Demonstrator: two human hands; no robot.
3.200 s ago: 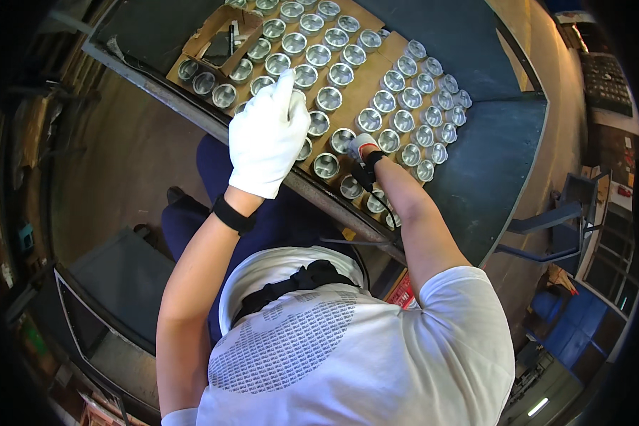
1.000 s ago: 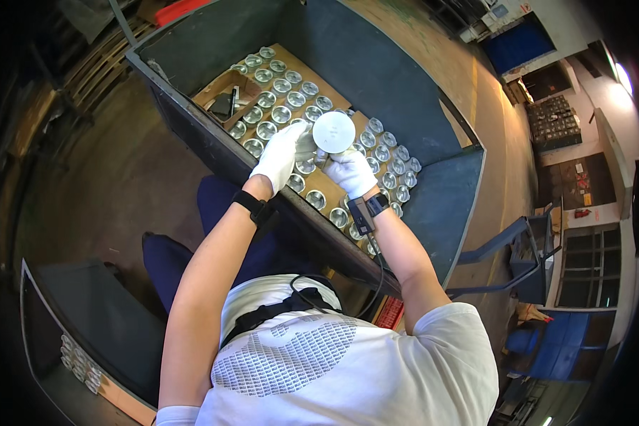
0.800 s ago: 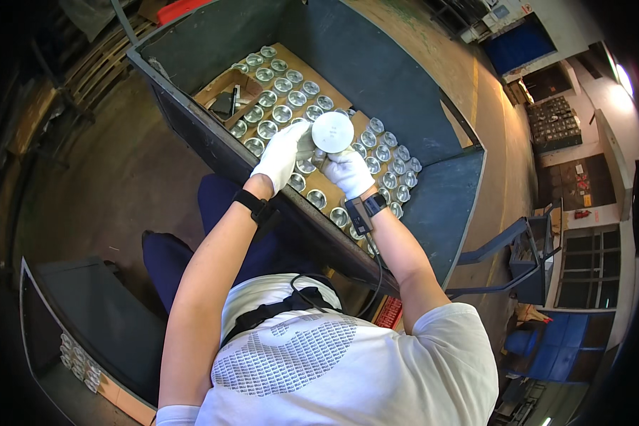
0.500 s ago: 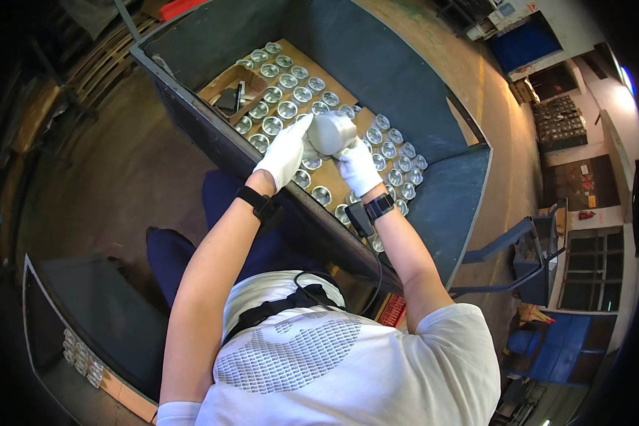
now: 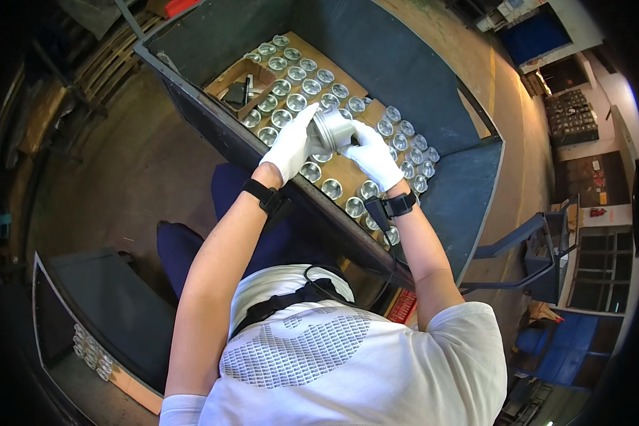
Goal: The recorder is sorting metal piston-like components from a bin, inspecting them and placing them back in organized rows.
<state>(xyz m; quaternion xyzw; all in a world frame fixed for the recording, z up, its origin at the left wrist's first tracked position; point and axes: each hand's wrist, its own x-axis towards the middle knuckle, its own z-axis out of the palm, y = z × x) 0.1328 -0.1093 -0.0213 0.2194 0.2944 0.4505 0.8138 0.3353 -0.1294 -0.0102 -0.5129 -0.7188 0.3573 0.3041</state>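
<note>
**Piston held crosswise between two gloved hands**

A grey metal piston (image 5: 339, 128) is above the rows of upturned pistons (image 5: 311, 86), just above the middle of the frame. Its long axis runs roughly left to right, rising slightly to the right, with the grooved end toward the left hand (image 5: 291, 145) and the smoother skirt toward the right hand (image 5: 374, 156). Neither is clearly nearer; they flank it. The right hand pinches the skirt's lower right side, fingers curled. The left hand has straight fingers laid along the grooved end; whether its thumb grips underneath I cannot tell.

The piston's end face and underside are hidden. The right wrist and its black device (image 5: 378, 211) cover some standing pieces. Dark contents of the cardboard box (image 5: 257, 101), upper left of centre, are hard to make out.
</note>
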